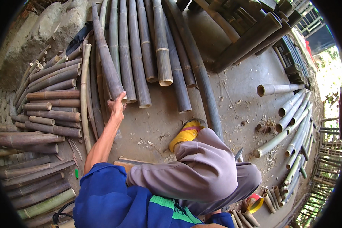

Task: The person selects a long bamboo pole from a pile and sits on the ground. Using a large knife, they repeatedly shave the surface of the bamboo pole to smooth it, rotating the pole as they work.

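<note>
My left hand is closed around the near end of a long dark bamboo pole, with the fingers wrapped at its cut rim. This pole slants up and away, lying over the left side of a row of bamboo poles whose cut ends point toward me. Of my right arm only a blue sleeve and a little skin show at the lower edge; the right hand is hidden. A blade pokes up between my knees, its handle out of sight. Below my left forearm lies a piece of wood.
Cut bamboo lengths are stacked along the left. Shorter tubes lie on the right, and more stand near a dark bamboo structure at the far right. Shavings litter the floor around my yellow shoe. A rough wall rises at upper left.
</note>
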`<state>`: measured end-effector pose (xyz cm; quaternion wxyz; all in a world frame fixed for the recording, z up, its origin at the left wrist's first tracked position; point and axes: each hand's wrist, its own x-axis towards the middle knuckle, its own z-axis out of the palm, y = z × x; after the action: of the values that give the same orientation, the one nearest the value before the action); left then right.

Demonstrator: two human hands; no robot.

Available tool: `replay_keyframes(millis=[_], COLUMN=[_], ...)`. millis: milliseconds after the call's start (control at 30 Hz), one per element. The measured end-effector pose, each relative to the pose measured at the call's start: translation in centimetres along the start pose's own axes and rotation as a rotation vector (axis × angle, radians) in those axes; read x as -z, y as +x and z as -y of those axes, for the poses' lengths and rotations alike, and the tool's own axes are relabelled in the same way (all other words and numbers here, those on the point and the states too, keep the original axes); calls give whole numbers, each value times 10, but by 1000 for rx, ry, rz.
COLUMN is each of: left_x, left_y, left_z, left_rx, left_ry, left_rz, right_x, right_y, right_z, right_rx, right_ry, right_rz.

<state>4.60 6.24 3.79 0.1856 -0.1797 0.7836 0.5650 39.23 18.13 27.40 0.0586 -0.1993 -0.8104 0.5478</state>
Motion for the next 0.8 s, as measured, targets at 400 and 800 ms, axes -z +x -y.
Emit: replay_keyframes(millis=[400, 800], left_x=[-22, -55], left_y=[12, 28], left_z=[-4, 12], left_rx=[223, 291], left_ry=[-242, -325], left_rz=[548, 579], right_x=[4, 13], right_y=[-3, -4], right_z=[2, 4], right_rx=[75, 111], right_ry=[-42, -54], right_rz=[3, 59])
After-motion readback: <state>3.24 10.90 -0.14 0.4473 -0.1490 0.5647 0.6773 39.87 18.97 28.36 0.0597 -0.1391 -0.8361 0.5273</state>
